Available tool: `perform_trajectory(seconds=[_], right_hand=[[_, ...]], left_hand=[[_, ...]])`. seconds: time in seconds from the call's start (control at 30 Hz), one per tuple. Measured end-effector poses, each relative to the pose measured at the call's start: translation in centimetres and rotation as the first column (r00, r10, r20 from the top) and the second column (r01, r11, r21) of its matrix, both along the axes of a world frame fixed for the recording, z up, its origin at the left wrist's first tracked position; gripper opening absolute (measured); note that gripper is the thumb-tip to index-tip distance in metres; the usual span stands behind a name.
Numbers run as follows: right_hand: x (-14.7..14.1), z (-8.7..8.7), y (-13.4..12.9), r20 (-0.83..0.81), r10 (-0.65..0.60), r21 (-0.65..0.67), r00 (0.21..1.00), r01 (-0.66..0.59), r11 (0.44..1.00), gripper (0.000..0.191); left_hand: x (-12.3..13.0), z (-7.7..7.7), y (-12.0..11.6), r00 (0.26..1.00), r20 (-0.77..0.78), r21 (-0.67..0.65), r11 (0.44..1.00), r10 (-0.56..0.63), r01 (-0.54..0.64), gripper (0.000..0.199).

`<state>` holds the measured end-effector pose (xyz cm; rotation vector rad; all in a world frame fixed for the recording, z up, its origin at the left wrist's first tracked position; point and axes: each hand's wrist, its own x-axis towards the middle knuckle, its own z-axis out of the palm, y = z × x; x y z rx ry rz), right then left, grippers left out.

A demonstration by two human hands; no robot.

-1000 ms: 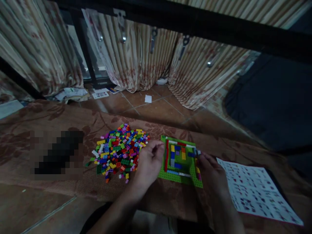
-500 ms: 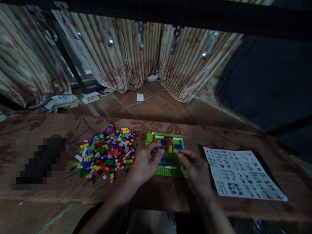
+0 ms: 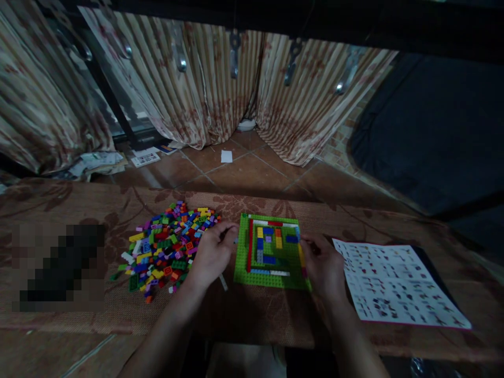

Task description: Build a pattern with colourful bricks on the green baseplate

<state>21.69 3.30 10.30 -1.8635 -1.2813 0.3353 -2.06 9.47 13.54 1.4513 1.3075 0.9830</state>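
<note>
A green baseplate (image 3: pixel 242 262) lies in front of me with rows of red, white, yellow and blue bricks on it. Inside those rows sit blue bricks (image 3: pixel 269 260), a purple brick (image 3: pixel 268 239) and an orange and yellow piece (image 3: pixel 279 239). My left hand (image 3: pixel 214 252) is between the brick pile (image 3: pixel 169 244) and the plate's left edge, thumb and fingers pinched around something small that I cannot make out. At the plate's right edge, my right hand (image 3: pixel 325 262) has its fingers closed by the yellow row; what they hold, if anything, is hidden.
A printed sheet (image 3: pixel 394 283) lies on the cloth to the right, over a dark item. A pale strip (image 3: pixel 223 282) rests beside the plate. At far left is a blurred dark object (image 3: pixel 65 265). Curtains (image 3: pixel 212 89) and tiled floor lie beyond the table.
My left hand has moved left off the plate toward the pile. My right hand has shifted right to the plate's edge, so the bricks in the middle now show.
</note>
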Motion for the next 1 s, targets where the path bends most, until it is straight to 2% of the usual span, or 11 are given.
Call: perform_trajectory(seconds=[0.1, 0.17, 0.27, 0.37, 0.47, 0.6, 0.7, 0.9, 1.0], right_hand=[[0.9, -0.6, 1.1, 0.140, 0.010, -0.016, 0.990, -0.008, 1.000, 0.032], [0.9, -0.7, 1.5, 0.181, 0.016, -0.022, 0.983, -0.012, 1.000, 0.032], [0.4, -0.7, 1.7, 0.164, 0.018, -0.036, 0.986, -0.012, 0.999, 0.032], [-0.2, -0.5, 1.5, 0.135, 0.022, -0.034, 0.991, -0.017, 0.999, 0.031], [-0.8, -0.2, 1.1, 0.036, 0.039, -0.004, 0.999, -0.039, 0.999, 0.032], [-2.4, 0.3, 0.4, -0.172, 0.096, 0.006, 0.980, -0.097, 0.995, 0.033], [-3.8, 0.4, 0.1, -0.249, 0.167, -0.002, 0.954, -0.173, 0.985, 0.029], [-5.4, -0.1, -0.3, -0.427, 0.300, 0.019, 0.853, -0.323, 0.946, 0.027], [-5.8, 0.0, -0.4, -0.492, 0.341, 0.024, 0.801, -0.379, 0.925, 0.028]], left_hand=[[-1.5, 0.2, 0.8, 0.993, -0.093, -0.005, 0.997, 0.076, -0.077, 0.028], [-1.8, 0.0, 0.8, 0.990, -0.125, 0.012, 0.998, 0.068, -0.068, 0.030], [-1.7, -0.6, 0.5, 0.989, -0.147, 0.033, 0.999, -0.022, 0.027, 0.031], [-1.4, -1.1, 0.0, 0.980, -0.147, -0.020, 0.991, -0.130, 0.129, 0.028], [-1.1, -1.4, -0.3, 0.978, -0.093, -0.092, 0.980, -0.187, 0.179, 0.025], [-0.5, -1.8, -0.7, 0.982, 0.075, -0.217, 0.958, -0.175, 0.188, 0.028], [0.3, -1.6, -1.2, 0.969, 0.173, -0.296, 0.929, -0.178, 0.223, 0.030], [1.7, -1.2, -2.2, 0.922, 0.304, -0.260, 0.911, -0.238, 0.321, 0.032], [2.0, -1.5, -2.2, 0.918, 0.272, -0.186, 0.920, -0.289, 0.345, 0.031]])
